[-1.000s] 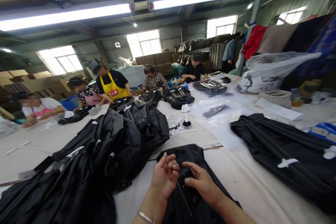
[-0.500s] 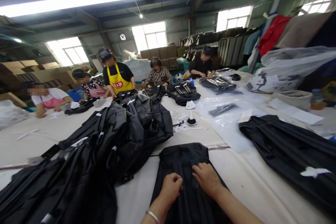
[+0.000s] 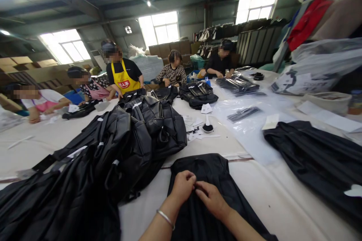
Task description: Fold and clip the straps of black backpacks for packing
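A black backpack (image 3: 198, 165) lies in front of me on the cloth-covered table, its straps running lengthwise toward me. My left hand (image 3: 183, 187), with a silver bangle on its wrist, is closed over the upper part of the straps, thumb and fingers pinched. Close against it, my right hand (image 3: 211, 197) is also closed, fingers bent and their tips meeting the left ones. What sits between the fingertips is too small or hidden to make out. Another black bag (image 3: 308, 158) with a white tag lies to the right.
A large heap of black backpacks (image 3: 121, 143) fills the left side. Beyond mine are a white scoop with black contents (image 3: 207, 126), paper tags (image 3: 192, 121) and clear plastic bags (image 3: 240, 135). Several people work along the far side, one wearing a yellow apron (image 3: 123, 77).
My hands have come together from apart; the left moved up and the right moved left, both now pinching above the straps. The view has shifted slightly.
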A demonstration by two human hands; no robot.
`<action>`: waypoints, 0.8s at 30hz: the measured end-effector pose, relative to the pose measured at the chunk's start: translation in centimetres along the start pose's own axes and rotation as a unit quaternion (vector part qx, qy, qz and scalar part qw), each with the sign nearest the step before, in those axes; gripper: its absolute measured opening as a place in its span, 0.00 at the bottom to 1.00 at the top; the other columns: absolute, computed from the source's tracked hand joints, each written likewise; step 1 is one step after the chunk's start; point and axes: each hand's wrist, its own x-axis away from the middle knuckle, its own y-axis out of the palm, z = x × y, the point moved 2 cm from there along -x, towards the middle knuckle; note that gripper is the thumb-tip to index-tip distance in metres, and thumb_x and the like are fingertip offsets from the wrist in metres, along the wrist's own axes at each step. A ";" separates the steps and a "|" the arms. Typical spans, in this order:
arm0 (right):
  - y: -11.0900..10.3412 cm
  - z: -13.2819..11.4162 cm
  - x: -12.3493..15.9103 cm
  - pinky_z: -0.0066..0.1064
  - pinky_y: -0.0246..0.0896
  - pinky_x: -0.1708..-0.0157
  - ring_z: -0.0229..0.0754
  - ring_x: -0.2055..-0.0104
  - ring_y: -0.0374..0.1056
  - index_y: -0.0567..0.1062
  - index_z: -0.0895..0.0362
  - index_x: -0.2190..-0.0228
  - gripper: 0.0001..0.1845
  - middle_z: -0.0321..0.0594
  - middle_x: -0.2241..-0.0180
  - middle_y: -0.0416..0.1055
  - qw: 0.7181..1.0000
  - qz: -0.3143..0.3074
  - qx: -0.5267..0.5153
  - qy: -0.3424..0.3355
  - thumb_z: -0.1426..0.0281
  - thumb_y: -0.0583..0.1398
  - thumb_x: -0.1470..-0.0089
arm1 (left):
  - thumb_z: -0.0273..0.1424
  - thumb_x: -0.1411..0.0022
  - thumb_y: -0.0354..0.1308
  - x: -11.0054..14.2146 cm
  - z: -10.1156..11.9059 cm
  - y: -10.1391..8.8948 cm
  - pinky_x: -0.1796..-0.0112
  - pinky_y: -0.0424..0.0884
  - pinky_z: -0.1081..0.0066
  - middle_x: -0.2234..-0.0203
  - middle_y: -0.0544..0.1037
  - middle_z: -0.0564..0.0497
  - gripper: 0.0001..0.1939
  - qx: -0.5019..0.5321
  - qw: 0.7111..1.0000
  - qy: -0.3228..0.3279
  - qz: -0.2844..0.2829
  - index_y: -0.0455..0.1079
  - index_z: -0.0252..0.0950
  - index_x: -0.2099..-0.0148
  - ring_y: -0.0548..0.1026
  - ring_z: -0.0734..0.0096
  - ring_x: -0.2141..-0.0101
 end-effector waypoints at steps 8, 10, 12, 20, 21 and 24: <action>-0.9 2.9 -2.8 0.31 0.60 0.76 0.41 0.77 0.65 0.75 0.56 0.76 0.17 0.36 0.81 0.69 0.951 0.227 -0.047 0.206 0.56 0.58 0.49 | 0.29 0.46 0.59 -6.8 1.0 0.2 0.54 0.67 0.66 0.61 0.78 0.44 0.12 -0.032 0.998 0.053 0.015 0.74 0.35 0.58 0.75 0.63 0.59; -0.6 3.5 -3.5 0.29 0.57 0.83 0.38 0.82 0.62 0.73 0.56 0.76 0.16 0.36 0.83 0.68 0.935 0.245 -0.065 0.248 0.56 0.57 0.50 | 0.26 0.51 0.62 -8.3 1.1 0.7 0.47 0.62 0.64 0.55 0.76 0.43 0.18 -0.042 0.998 0.054 0.016 0.73 0.37 0.55 0.71 0.59 0.52; -0.4 3.9 -4.0 0.28 0.54 0.87 0.37 0.85 0.61 0.73 0.56 0.76 0.14 0.35 0.84 0.68 0.930 0.247 -0.067 0.264 0.59 0.56 0.51 | 0.23 0.55 0.63 -9.3 1.1 1.2 0.46 0.60 0.63 0.58 0.76 0.43 0.16 -0.044 0.998 0.042 -0.006 0.74 0.37 0.60 0.70 0.56 0.51; -0.2 3.9 -4.9 0.25 0.55 0.89 0.36 0.86 0.62 0.70 0.56 0.79 0.11 0.35 0.84 0.67 0.919 0.263 -0.091 0.281 0.63 0.54 0.52 | 0.29 0.57 0.61 -8.3 2.0 0.5 0.69 0.67 0.69 0.78 0.74 0.52 0.07 0.067 0.974 -0.065 -0.204 0.71 0.35 0.70 0.72 0.69 0.73; -0.2 3.8 -5.0 0.25 0.54 0.89 0.36 0.86 0.62 0.69 0.56 0.79 0.11 0.34 0.84 0.67 0.918 0.267 -0.095 0.277 0.64 0.54 0.52 | 0.32 0.55 0.61 -7.9 1.9 0.4 0.70 0.67 0.70 0.77 0.75 0.51 0.09 0.091 0.966 -0.085 -0.226 0.71 0.34 0.68 0.72 0.69 0.74; -0.1 3.5 -5.0 0.24 0.53 0.89 0.36 0.86 0.61 0.65 0.55 0.81 0.08 0.33 0.86 0.65 0.917 0.279 -0.099 0.269 0.66 0.53 0.54 | 0.40 0.52 0.59 -6.9 1.4 0.4 0.70 0.70 0.69 0.74 0.76 0.49 0.15 0.144 0.948 -0.137 -0.247 0.70 0.35 0.66 0.74 0.69 0.73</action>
